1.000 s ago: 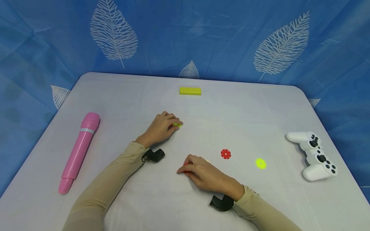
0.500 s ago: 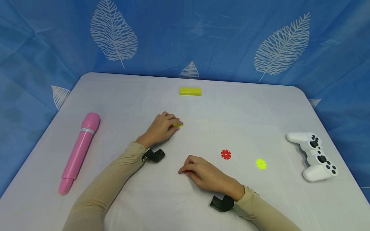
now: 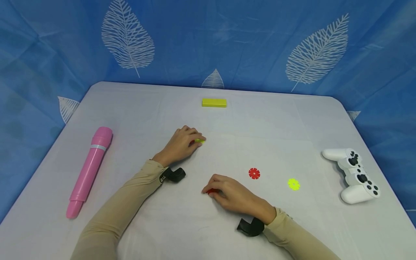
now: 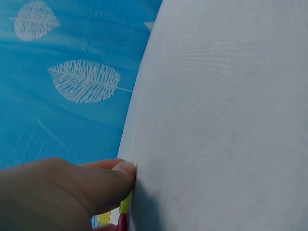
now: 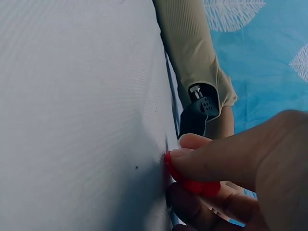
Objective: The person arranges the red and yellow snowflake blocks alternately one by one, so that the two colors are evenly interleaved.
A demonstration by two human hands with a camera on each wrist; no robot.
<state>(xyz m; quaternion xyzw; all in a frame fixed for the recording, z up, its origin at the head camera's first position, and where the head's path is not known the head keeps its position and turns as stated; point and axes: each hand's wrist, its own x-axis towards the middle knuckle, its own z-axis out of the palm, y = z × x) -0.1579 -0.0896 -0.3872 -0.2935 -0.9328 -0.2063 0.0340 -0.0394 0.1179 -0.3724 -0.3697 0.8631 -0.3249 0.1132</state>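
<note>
Left of the middle of a white cloth-covered table point(image 3: 169, 227), the person's left hand point(image 3: 178, 145) pinches a small, thin yellow-green piece point(image 3: 199, 141) between thumb and fingers. In the left wrist view a small red piece point(image 4: 122, 222) shows directly under the yellow-green one; whether the two are joined cannot be told.

Nearer the person and further right, the right hand point(image 3: 238, 196) pinches a bright red, thin rounded piece point(image 5: 202, 187) between thumb and fingers, close to the table surface; most of it is covered by the fingers in the head view. The two hands are well apart from each other, each holding its own piece.

Beyond the knuckles of the right hand, on its right, a flat red disc with a notched edge point(image 3: 251, 173) lies on the table, near the hand but not touching it. Further right lies a matching fluorescent yellow disc with a notched edge point(image 3: 291, 185), clear of both hands.

At the far edge sits a yellow rectangular block point(image 3: 214, 103), beyond the left hand. A pink microphone-shaped object with a silver band point(image 3: 88, 175) lies at the left, and a white game controller with black buttons point(image 3: 352, 177) at the right.
</note>
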